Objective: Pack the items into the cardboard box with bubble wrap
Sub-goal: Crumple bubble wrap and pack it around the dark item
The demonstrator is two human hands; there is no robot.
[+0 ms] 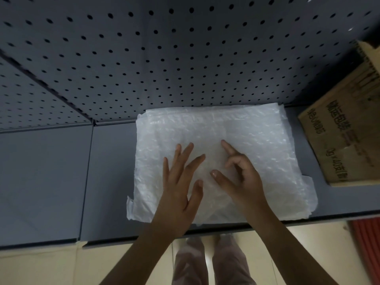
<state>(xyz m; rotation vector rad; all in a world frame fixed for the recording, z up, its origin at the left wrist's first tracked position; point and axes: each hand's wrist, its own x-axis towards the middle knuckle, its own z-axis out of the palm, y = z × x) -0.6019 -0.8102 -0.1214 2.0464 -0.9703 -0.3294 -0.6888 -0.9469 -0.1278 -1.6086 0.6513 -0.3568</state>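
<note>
Hands first: the left grip lies flat with fingers spread on the bubble wrap, and the right grip rests beside it at 3 o'clock, index straight, other fingers loosely curled, holding nothing. Bubble wrap lies stacked on the grey counter. The cardboard box stands at 2 o'clock, apart from both.

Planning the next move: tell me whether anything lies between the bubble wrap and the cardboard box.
Nothing visible does. The bubble wrap lies flat on the grey shelf, and only bare shelf surface separates its right edge from the cardboard box at the right.
</note>
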